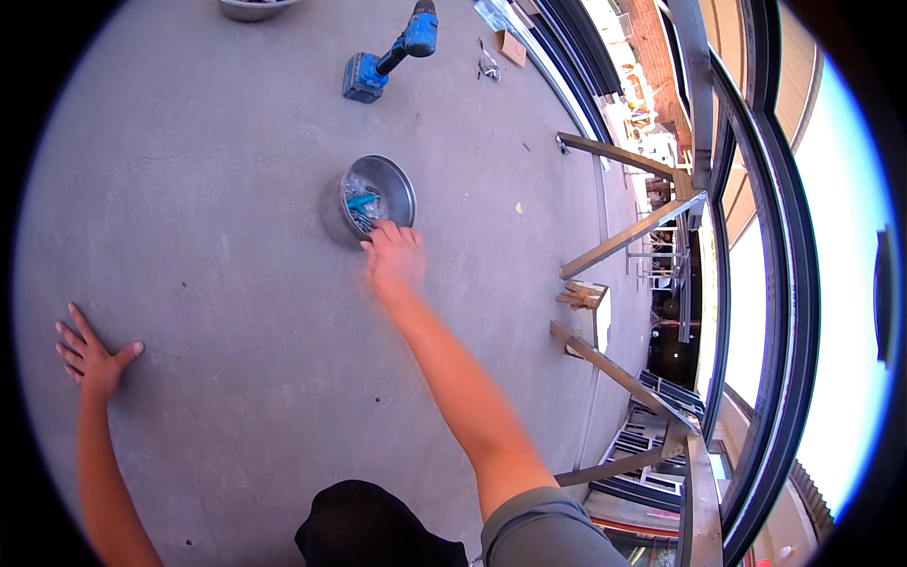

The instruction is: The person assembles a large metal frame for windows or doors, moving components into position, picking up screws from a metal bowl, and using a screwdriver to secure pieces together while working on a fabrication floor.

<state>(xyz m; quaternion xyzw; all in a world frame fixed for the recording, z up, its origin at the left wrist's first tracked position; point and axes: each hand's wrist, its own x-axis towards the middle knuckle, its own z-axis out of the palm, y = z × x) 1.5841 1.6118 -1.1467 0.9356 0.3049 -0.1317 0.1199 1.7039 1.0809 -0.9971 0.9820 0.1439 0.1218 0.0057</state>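
Note:
A round metal bowl (403,194) stands on the grey concrete floor in front of me. Inside it lie a teal object (360,202), clear plastic and small metal pieces too small to tell apart. My right hand (395,260), slightly blurred, is at the bowl's near rim with its fingers curled over the edge. The thumb side is partly hidden. Off to the left, my left hand (93,357) rests flat on the floor with its fingers spread and holds nothing.
Beyond the bowl a blue cordless drill (392,55) stands on its battery. Another metal bowl (255,9) is at the top edge. A small metal item (488,66) and a cardboard piece (513,48) lie at the far right. Metal frame legs (624,241) stand along the right.

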